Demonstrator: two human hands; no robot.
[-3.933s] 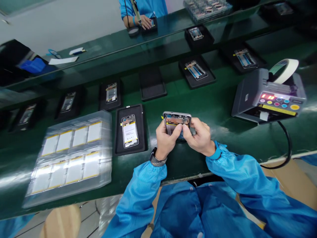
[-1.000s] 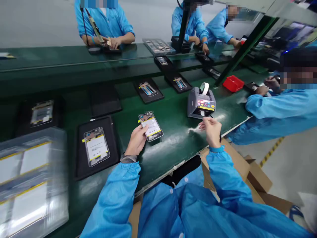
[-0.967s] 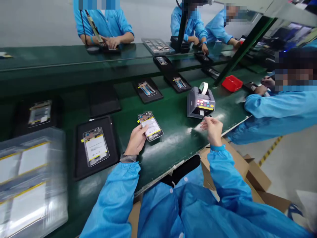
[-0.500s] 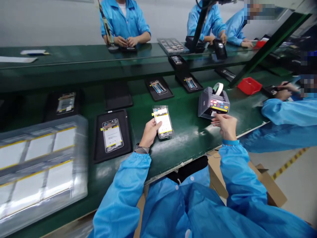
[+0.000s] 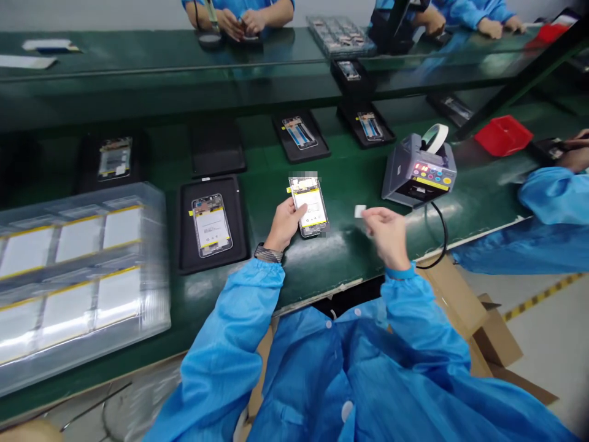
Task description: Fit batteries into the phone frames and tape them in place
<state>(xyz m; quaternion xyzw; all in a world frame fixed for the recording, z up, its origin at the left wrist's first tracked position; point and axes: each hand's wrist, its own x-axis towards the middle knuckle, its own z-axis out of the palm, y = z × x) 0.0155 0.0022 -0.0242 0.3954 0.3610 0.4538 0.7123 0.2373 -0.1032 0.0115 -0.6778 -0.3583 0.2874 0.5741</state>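
My left hand (image 5: pixel 284 224) grips an open phone frame (image 5: pixel 311 212) by its left edge, thumb lying over the white battery inside it. Between the pinched fingers of my right hand (image 5: pixel 385 233) is a small white piece of tape (image 5: pixel 359 211), held to the right of the phone frame and apart from it. Behind my right hand stands a grey tape dispenser (image 5: pixel 418 172) with lit buttons and a roll of tape (image 5: pixel 435 139) on top. Left of my left hand, a second phone frame (image 5: pixel 211 226) with a battery lies in a black tray (image 5: pixel 237 245).
A clear plastic tray (image 5: pixel 159 288) of white batteries covers the bench's left end. Farther back lie black trays (image 5: pixel 281 147) with phone frames. A red bin (image 5: pixel 504 136) sits right of the dispenser, near a co-worker's sleeve (image 5: pixel 552 196). A raised shelf (image 5: pixel 138 80) runs along the back.
My right hand has moved left, away from the dispenser, bringing the piece of tape towards the phone frame. My left hand still holds the phone frame. The view has tilted down.
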